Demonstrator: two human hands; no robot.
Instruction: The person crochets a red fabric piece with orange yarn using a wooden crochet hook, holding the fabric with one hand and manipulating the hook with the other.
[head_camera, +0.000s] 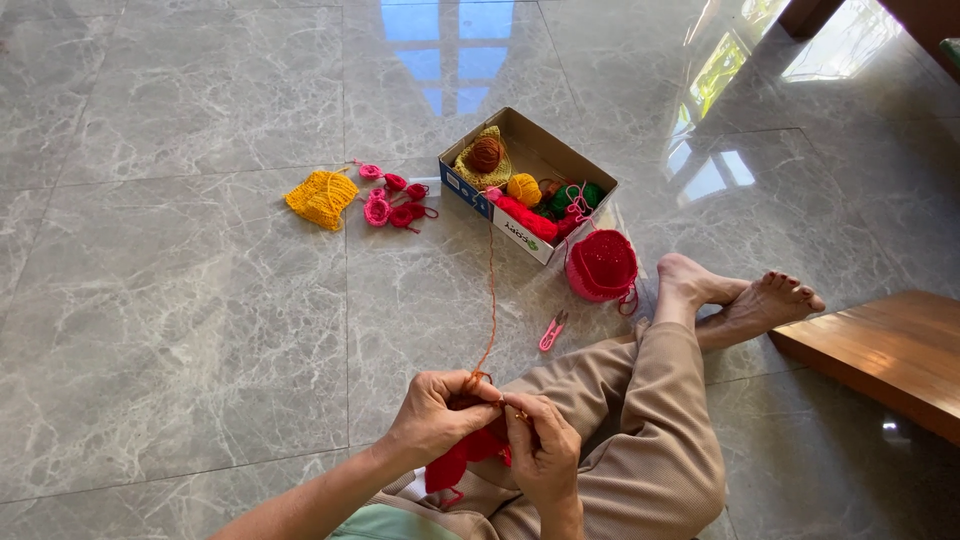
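Note:
My left hand (435, 415) and my right hand (543, 447) are close together over my lap, both pinching a red crocheted piece (462, 458). An orange-brown strand of yarn (490, 300) runs up from my fingers to a brown yarn ball (487, 153) in an open cardboard box (531, 240). A thin hook seems to sit in my right hand, mostly hidden by the fingers. My legs in beige trousers (640, 430) are crossed on the floor.
The box holds yellow, red and green yarn balls. A red crocheted cup shape (601, 265) lies beside it, a pink clip (551, 332) nearer me. A yellow knitted piece (322, 197) and small pink-red pieces (392, 200) lie left. A wooden step (880, 355) is right.

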